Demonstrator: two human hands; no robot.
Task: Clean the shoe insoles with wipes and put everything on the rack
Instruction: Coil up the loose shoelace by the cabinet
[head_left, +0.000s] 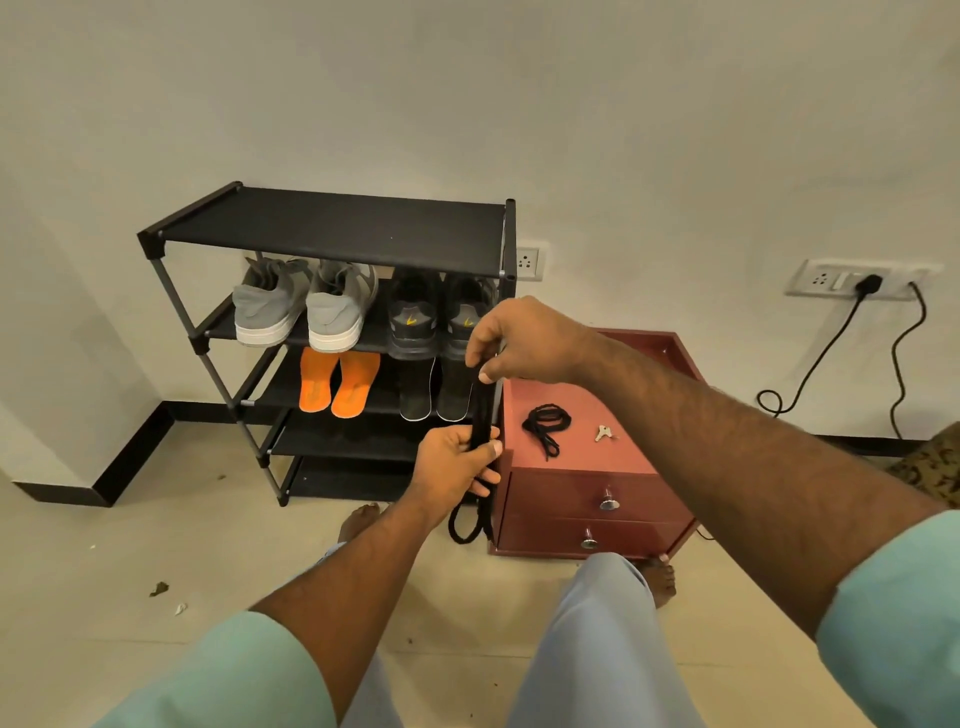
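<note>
— Between both hands, what's held?
— Black lace (482, 415), folded; left hand (457, 460) and right hand (511, 340) each pinch it.
— Stage?
— Tidying, seemingly. Insoles (337, 384) and shoes (306, 306) sit on the rack (332, 223); next, shelve this lace.

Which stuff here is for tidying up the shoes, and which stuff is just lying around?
For the job:
black metal shoe rack
grey sneakers
black sneakers
orange insoles
dark insoles
black shoelace, held by the left hand and right hand
coiled black shoelace

Just lying about:
small silver keys
reddish wooden drawer cabinet
black plugged-in cable
</note>
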